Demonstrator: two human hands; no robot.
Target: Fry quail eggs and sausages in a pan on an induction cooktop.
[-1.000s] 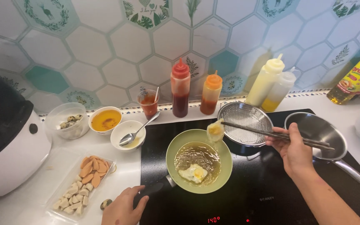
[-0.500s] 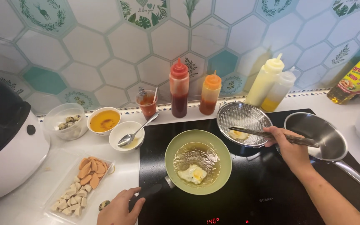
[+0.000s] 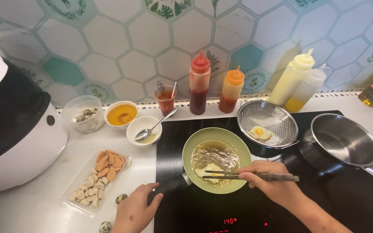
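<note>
A small green pan [image 3: 191, 151] of bubbling oil sits on the black cooktop [image 3: 281, 203], with a pale piece of egg [image 3: 210, 170] frying in it. My right hand [image 3: 268, 183] holds dark chopsticks [image 3: 221, 176] level over the pan, tips at the egg. My left hand [image 3: 134, 211] rests on the pan's dark handle [image 3: 169, 187] at the cooktop's left edge. A small fried egg [image 3: 259, 132] lies in a wire mesh strainer [image 3: 266, 118] behind the pan.
A steel pan [image 3: 344, 140] stands right. Red [image 3: 199, 84], orange [image 3: 231, 91] and yellow [image 3: 296, 77] sauce bottles line the tiled wall. Bowls [image 3: 145, 125], a spoon, a tray of cut pieces [image 3: 100, 174], quail eggs [image 3: 121, 198] and a black-and-white appliance [image 3: 14, 125] are left.
My right hand carried a fried egg from the pan into the strainer with the chopsticks, then came back over the pan. My left hand stayed near the handle.
</note>
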